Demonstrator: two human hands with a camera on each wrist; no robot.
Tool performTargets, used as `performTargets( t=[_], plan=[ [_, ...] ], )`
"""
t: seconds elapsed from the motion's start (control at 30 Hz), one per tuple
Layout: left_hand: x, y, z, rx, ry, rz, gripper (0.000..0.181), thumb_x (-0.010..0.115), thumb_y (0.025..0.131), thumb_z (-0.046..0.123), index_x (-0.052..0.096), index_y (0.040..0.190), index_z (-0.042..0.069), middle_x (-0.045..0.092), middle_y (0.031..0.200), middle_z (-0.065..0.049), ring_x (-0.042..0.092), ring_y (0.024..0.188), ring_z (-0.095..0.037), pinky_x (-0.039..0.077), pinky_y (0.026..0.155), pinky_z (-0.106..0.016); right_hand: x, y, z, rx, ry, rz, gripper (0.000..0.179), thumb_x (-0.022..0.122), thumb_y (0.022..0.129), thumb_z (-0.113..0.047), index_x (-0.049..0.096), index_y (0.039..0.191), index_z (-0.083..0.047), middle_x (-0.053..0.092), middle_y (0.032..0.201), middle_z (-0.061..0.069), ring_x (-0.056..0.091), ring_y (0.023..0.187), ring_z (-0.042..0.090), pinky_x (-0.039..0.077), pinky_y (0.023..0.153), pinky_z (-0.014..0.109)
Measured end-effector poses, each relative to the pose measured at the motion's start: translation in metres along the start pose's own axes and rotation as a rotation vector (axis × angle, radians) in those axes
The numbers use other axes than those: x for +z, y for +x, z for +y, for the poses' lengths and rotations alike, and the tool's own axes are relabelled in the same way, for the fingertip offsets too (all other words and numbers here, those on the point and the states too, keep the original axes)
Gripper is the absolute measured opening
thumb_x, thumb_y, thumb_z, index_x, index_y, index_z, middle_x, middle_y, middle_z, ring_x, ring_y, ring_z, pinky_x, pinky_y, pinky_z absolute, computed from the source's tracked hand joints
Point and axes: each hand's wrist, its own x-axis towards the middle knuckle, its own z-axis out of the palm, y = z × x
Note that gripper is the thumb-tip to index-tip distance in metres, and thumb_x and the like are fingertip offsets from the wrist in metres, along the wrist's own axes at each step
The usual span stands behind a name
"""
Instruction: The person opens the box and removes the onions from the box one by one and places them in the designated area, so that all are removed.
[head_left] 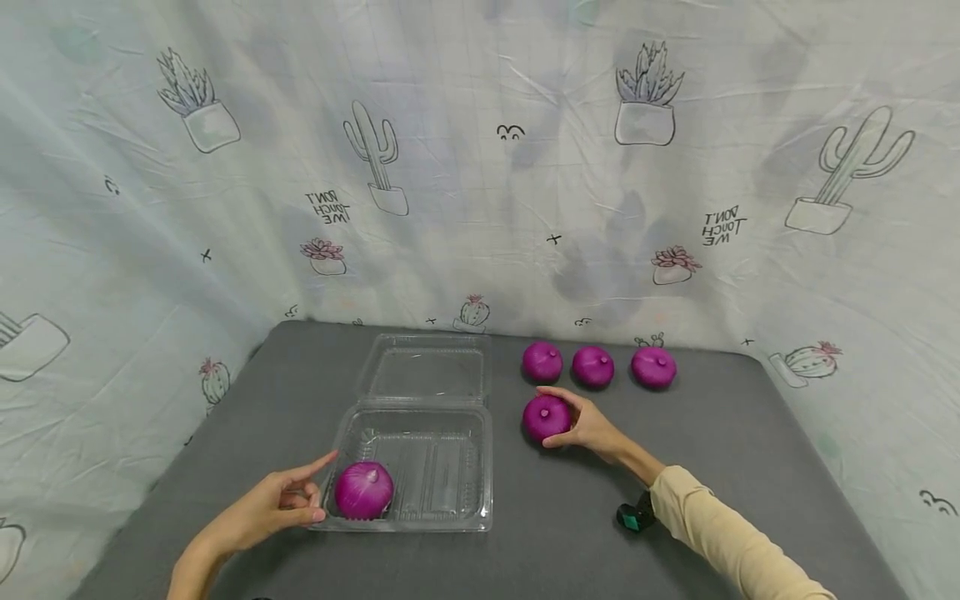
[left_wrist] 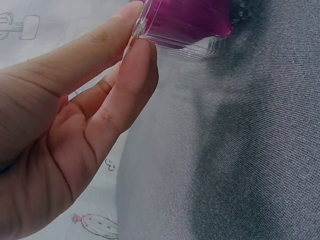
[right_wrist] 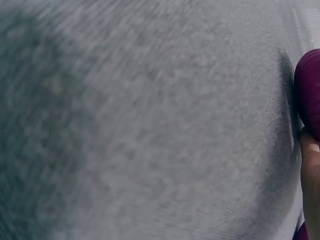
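Note:
In the head view my right hand (head_left: 588,429) grips a purple onion (head_left: 546,418) from its right side, thumb below and fingers above. That onion also shows at the right edge of the right wrist view, partly cut off. My left hand (head_left: 281,504) pinches the left rim of a clear plastic clamshell box (head_left: 442,527) between thumb and fingers, with the index finger stretched along the edge. The left wrist view shows this pinch (left_wrist: 115,95) close up. Inside the box, at its front left corner, sits another purple onion (head_left: 364,490). The box's lid (head_left: 427,373) lies folded back, away from me.
Behind the right hand, a row of purple onions stands on the grey table (head_left: 570,542): a left one (head_left: 542,362), a middle one (head_left: 593,367) and a right one (head_left: 653,367). A cactus-print curtain (head_left: 480,167) rises along the table's back and sides.

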Motion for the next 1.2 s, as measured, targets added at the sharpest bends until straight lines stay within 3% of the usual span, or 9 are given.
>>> performTargets(
  t=[0.2, 0.37, 0.5, 0.6, 0.83, 1.07, 1.2],
  plan=[
    [0.001, -0.001, 0.0, 0.011, 0.019, 0.011, 0.072, 0.063, 0.09, 0.0, 0.018, 0.142, -0.021, 0.054, 0.085, 0.003, 0.053, 0.07, 0.0, 0.05, 0.062, -0.026, -0.004, -0.002, 0.0, 0.003, -0.02, -0.007, 0.082, 0.081, 0.07, 0.005, 0.039, 0.141, 0.005, 0.043, 0.138, 0.024, 0.053, 0.113, 0.013, 0.05, 0.085, 0.029],
    [0.0, -0.003, 0.0, 0.025, 0.025, 0.008, 0.071, 0.063, 0.089, -0.001, 0.018, 0.14, -0.022, 0.054, 0.084, 0.0, 0.052, 0.069, -0.001, 0.049, 0.06, -0.026, -0.005, -0.003, 0.004, -0.012, -0.02, -0.044, 0.089, 0.082, 0.069, 0.007, 0.033, 0.144, 0.007, 0.038, 0.142, 0.025, 0.049, 0.119, 0.012, 0.048, 0.089, 0.028],
    [0.0, -0.003, -0.001, 0.001, 0.02, 0.005, 0.073, 0.064, 0.089, 0.0, 0.018, 0.141, -0.021, 0.054, 0.084, 0.0, 0.052, 0.069, -0.001, 0.049, 0.06, -0.026, -0.003, -0.005, 0.005, -0.007, -0.023, -0.061, 0.094, 0.082, 0.068, 0.008, 0.029, 0.146, 0.005, 0.036, 0.144, 0.024, 0.047, 0.121, 0.011, 0.047, 0.091, 0.028],
    [0.001, -0.003, -0.001, -0.025, 0.02, 0.008, 0.074, 0.065, 0.089, 0.001, 0.018, 0.142, -0.02, 0.054, 0.084, 0.001, 0.053, 0.069, -0.001, 0.049, 0.061, -0.025, -0.002, -0.006, 0.005, -0.013, -0.044, -0.063, 0.096, 0.083, 0.067, 0.008, 0.029, 0.146, 0.005, 0.035, 0.145, 0.024, 0.046, 0.123, 0.012, 0.046, 0.091, 0.027],
    [0.0, -0.002, 0.001, -0.009, 0.02, -0.005, 0.075, 0.064, 0.09, 0.003, 0.016, 0.142, -0.02, 0.054, 0.084, 0.001, 0.053, 0.07, -0.001, 0.049, 0.061, -0.027, -0.005, -0.005, 0.003, -0.036, -0.124, -0.043, 0.102, 0.085, 0.065, 0.005, 0.028, 0.149, 0.002, 0.029, 0.15, 0.023, 0.039, 0.13, 0.017, 0.042, 0.094, 0.022],
    [-0.003, -0.001, 0.0, 0.006, 0.017, -0.006, 0.075, 0.064, 0.09, 0.003, 0.016, 0.143, -0.019, 0.052, 0.085, -0.001, 0.053, 0.07, -0.001, 0.049, 0.062, -0.028, -0.012, -0.008, 0.004, -0.046, -0.076, -0.058, 0.101, 0.084, 0.067, 0.006, 0.024, 0.148, 0.006, 0.022, 0.152, 0.027, 0.039, 0.128, 0.003, 0.043, 0.094, 0.021],
    [-0.002, -0.001, 0.001, 0.001, 0.023, -0.001, 0.075, 0.064, 0.09, 0.003, 0.017, 0.144, -0.018, 0.052, 0.086, 0.0, 0.053, 0.07, -0.001, 0.049, 0.062, -0.028, -0.012, -0.01, 0.003, -0.052, -0.042, -0.051, 0.098, 0.083, 0.066, 0.008, 0.026, 0.146, 0.01, 0.024, 0.15, 0.03, 0.041, 0.126, 0.001, 0.041, 0.095, 0.021]
  ],
)
